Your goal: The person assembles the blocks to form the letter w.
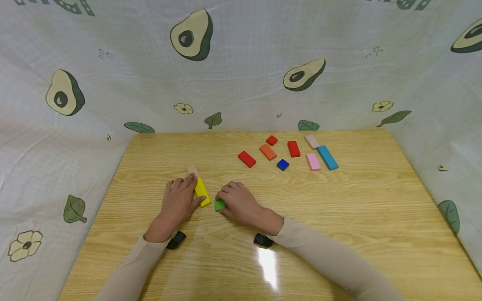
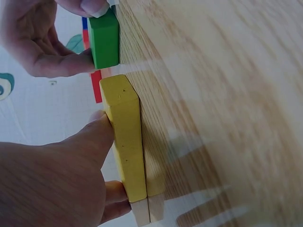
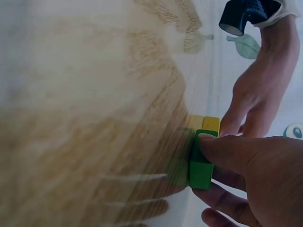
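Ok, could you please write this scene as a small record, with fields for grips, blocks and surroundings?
left grip: rests on yellow block
right grip: pinches green block
yellow block's far end: meets bare-wood block
farther blocks: small red block, two oblong red blocks, orange block, dark-blue block, pink block, second bare-wood block, light-blue block
surface: wood-grain table
backdrop: avocado-print cloth

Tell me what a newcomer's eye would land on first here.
Probably the yellow block, left of the table's middle with the left grip touching it, and the green block held in the right grip just to its right. Next come the scattered colored blocks toward the far edge. Behind, large avocados are printed on the pale cloth.
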Demonstrator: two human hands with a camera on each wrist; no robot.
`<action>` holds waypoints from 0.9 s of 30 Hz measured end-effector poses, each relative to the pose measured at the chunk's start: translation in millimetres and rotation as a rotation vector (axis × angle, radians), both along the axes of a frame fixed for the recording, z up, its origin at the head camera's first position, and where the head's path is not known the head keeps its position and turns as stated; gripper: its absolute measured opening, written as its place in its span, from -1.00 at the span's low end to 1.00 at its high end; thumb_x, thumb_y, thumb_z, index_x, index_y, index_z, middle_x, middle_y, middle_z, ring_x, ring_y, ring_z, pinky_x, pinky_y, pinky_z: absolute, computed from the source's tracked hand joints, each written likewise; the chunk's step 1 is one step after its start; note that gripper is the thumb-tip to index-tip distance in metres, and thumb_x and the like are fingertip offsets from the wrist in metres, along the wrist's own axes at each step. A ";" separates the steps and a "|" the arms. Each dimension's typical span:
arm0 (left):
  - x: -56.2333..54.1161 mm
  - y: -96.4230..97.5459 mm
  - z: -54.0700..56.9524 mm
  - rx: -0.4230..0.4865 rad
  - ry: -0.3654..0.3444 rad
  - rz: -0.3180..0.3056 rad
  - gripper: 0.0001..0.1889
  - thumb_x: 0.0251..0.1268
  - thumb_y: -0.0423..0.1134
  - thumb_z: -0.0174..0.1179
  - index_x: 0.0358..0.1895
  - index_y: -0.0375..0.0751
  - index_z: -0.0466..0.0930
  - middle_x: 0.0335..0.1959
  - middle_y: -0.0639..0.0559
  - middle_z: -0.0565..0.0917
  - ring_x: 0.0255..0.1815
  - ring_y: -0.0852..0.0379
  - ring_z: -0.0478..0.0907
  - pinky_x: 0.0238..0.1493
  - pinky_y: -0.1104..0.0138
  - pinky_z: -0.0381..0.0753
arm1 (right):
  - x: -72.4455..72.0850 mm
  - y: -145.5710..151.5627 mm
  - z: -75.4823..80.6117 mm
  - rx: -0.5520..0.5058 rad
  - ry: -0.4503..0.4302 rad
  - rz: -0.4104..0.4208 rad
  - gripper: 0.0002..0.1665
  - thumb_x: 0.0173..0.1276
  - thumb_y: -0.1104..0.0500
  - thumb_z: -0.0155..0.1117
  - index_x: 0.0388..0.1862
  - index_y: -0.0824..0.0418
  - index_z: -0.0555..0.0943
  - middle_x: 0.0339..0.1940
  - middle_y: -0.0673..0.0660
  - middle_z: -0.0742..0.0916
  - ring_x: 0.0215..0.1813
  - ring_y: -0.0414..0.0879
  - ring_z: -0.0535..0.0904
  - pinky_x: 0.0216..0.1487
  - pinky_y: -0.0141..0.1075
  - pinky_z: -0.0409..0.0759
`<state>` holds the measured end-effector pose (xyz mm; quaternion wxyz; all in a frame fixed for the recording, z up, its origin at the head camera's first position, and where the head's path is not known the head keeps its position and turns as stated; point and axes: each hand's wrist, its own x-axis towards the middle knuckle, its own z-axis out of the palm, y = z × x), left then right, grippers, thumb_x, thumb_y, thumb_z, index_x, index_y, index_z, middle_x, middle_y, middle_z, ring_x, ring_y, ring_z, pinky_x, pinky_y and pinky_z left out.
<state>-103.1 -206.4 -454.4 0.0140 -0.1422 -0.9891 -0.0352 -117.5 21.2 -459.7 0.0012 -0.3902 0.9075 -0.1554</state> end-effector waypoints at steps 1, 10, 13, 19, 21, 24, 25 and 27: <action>0.0 -0.2 -0.2 -0.001 0.002 0.000 -0.27 0.49 0.08 0.33 0.51 -0.36 0.45 0.49 -0.25 0.49 0.36 -0.30 0.44 0.46 -0.23 0.29 | 0.0 -0.8 0.0 0.001 0.000 -0.001 -0.72 0.41 0.05 0.52 0.03 0.09 0.76 0.03 0.03 0.78 0.20 0.01 0.60 0.37 -0.05 0.51; 1.0 -0.5 -0.2 -0.006 0.008 -0.003 -0.26 0.48 0.08 0.33 0.51 -0.35 0.45 0.50 -0.24 0.49 0.35 -0.29 0.45 0.46 -0.23 0.30 | 1.2 -5.9 -1.8 0.006 -0.007 0.003 -0.69 0.42 0.03 0.51 0.07 0.08 0.75 0.04 0.03 0.77 0.18 -0.01 0.60 0.33 -0.08 0.52; 1.4 -0.5 0.1 -0.007 0.009 -0.004 -0.26 0.48 0.09 0.33 0.51 -0.35 0.45 0.50 -0.24 0.49 0.35 -0.29 0.45 0.46 -0.24 0.31 | 2.1 -7.3 -0.5 0.011 -0.005 0.002 -0.69 0.43 0.03 0.51 0.08 0.08 0.75 0.05 0.03 0.77 0.17 -0.01 0.60 0.32 -0.09 0.53; 1.9 -0.5 0.4 -0.010 0.018 -0.010 -0.26 0.47 0.09 0.33 0.50 -0.35 0.47 0.50 -0.24 0.49 0.34 -0.30 0.47 0.44 -0.24 0.33 | 2.2 -8.2 1.3 0.022 -0.011 0.007 -0.64 0.43 -0.02 0.51 0.11 0.08 0.75 0.08 0.03 0.76 0.18 -0.02 0.59 0.34 -0.09 0.52; 1.8 -0.3 0.4 -0.010 0.016 -0.011 -0.26 0.47 0.10 0.33 0.50 -0.35 0.47 0.50 -0.24 0.49 0.35 -0.30 0.46 0.44 -0.24 0.32 | 0.8 -6.7 1.6 0.021 -0.019 0.005 -0.60 0.43 -0.06 0.50 0.13 0.08 0.74 0.09 0.02 0.76 0.19 -0.02 0.59 0.36 -0.09 0.51; 1.3 -0.2 0.0 -0.009 0.012 -0.009 -0.26 0.48 0.09 0.33 0.51 -0.36 0.46 0.50 -0.25 0.48 0.35 -0.30 0.46 0.44 -0.23 0.32 | -3.8 -0.9 2.6 -0.001 -0.031 -0.014 -0.55 0.43 -0.12 0.50 0.17 0.08 0.74 0.11 0.01 0.76 0.22 -0.02 0.59 0.39 -0.07 0.49; 1.1 -0.1 -0.2 -0.010 0.011 -0.008 -0.26 0.48 0.09 0.33 0.51 -0.36 0.46 0.50 -0.25 0.48 0.35 -0.30 0.46 0.44 -0.23 0.32 | -6.4 1.8 2.9 -0.017 -0.041 -0.023 -0.53 0.43 -0.11 0.50 0.18 0.09 0.73 0.12 0.02 0.75 0.23 -0.01 0.59 0.41 -0.05 0.48; 0.6 0.1 -0.4 -0.007 0.010 -0.005 -0.27 0.48 0.08 0.33 0.50 -0.36 0.46 0.50 -0.25 0.48 0.35 -0.30 0.45 0.45 -0.22 0.31 | -12.8 8.3 3.9 -0.042 -0.053 -0.046 -0.52 0.43 -0.10 0.50 0.21 0.11 0.71 0.15 0.04 0.75 0.25 0.01 0.58 0.43 -0.03 0.46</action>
